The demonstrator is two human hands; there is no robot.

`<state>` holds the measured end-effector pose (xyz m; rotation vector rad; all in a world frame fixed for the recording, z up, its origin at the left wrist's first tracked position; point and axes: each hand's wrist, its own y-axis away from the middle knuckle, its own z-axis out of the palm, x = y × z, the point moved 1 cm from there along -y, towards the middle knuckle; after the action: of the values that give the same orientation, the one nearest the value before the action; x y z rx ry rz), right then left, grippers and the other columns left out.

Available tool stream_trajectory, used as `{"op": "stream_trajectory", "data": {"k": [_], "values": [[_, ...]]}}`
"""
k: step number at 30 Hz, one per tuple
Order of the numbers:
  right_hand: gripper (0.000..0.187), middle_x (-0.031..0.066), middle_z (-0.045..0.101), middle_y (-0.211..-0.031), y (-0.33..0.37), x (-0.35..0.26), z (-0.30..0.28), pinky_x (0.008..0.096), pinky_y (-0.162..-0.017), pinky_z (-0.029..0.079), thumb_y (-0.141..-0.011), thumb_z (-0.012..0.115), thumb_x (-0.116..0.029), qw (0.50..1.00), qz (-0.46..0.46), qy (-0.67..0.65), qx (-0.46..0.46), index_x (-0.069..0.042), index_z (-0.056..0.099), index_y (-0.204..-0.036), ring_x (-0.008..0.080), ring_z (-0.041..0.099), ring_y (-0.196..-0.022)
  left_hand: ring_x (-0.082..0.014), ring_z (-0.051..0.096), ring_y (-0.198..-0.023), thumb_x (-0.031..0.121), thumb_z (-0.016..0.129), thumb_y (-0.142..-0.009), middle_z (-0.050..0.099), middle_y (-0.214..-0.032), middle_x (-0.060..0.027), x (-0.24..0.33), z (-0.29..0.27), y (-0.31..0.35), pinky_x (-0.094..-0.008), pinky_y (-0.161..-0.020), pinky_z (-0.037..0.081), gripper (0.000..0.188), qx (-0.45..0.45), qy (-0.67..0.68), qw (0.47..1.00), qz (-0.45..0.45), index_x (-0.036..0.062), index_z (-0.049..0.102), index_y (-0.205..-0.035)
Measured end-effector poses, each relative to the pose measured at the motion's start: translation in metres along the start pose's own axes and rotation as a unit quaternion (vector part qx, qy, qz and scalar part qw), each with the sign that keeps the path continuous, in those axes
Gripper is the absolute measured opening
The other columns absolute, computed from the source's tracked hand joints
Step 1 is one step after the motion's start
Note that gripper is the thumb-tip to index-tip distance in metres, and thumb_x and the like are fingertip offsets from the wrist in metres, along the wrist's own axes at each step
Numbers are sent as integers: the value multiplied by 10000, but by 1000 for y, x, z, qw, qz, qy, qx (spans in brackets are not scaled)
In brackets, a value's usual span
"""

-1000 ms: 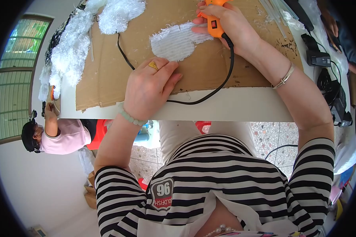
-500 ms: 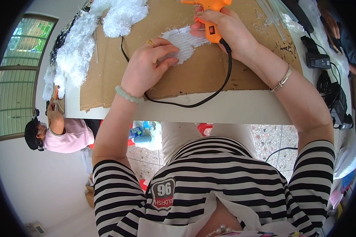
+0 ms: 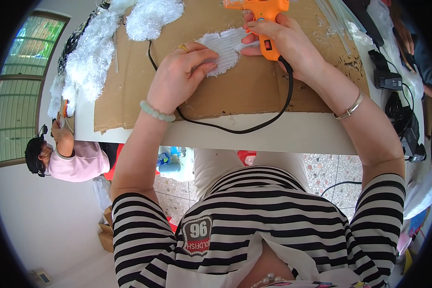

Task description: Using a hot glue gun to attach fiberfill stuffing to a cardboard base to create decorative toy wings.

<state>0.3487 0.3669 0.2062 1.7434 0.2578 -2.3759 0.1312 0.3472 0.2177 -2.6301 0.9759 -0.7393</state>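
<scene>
Left hand (image 3: 177,72): thumb and fingertips slightly parted, right at the white piece's (image 3: 224,48) frayed edge; pinched or not, I can't tell!
Right hand (image 3: 295,45): wrapped round that smooth orange glue gun (image 3: 272,21).
White piece: ribbed, ragged, between both hands on brown cardboard (image 3: 134,96).
Cord (image 3: 245,130): black, one slack loop.

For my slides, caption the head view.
Left hand touches a white ribbed piece on cardboard; right hand holds an orange glue gun.
</scene>
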Motion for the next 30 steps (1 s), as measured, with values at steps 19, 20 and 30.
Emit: {"op": "stream_trajectory", "data": {"k": [19, 20, 30], "values": [[277, 63, 543, -1026, -4, 1, 6, 340, -766, 564, -907, 541, -157, 1000, 27, 11, 7, -2, 507, -1134, 150, 583, -855, -257, 605, -810, 55, 662, -723, 637, -890, -56, -8, 6, 10, -358, -698, 501, 170, 56, -125, 987, 79, 57, 658, -893], [267, 65, 544, -1023, -5, 2, 5, 341, -767, 565, -906, 537, -152, 1000, 20, 10, 8, -3, 510, -1127, 150, 583, -856, -257, 605, -810, 55, 662, -723, 637, -890, -56, -7, 6, 10, -358, -698, 501, 170, 57, -125, 987, 80, 57, 658, -893], [205, 79, 557, -964, -14, -12, -13, 353, -801, 563, -908, 502, -120, 998, -45, -13, 39, 0, 516, -1073, 170, 600, -845, -214, 601, -844, 62, 605, -711, 624, -881, -51, -1, 8, 8, -354, -747, 493, 216, 59, -252, 950, 174, 34, 649, -920]]}}
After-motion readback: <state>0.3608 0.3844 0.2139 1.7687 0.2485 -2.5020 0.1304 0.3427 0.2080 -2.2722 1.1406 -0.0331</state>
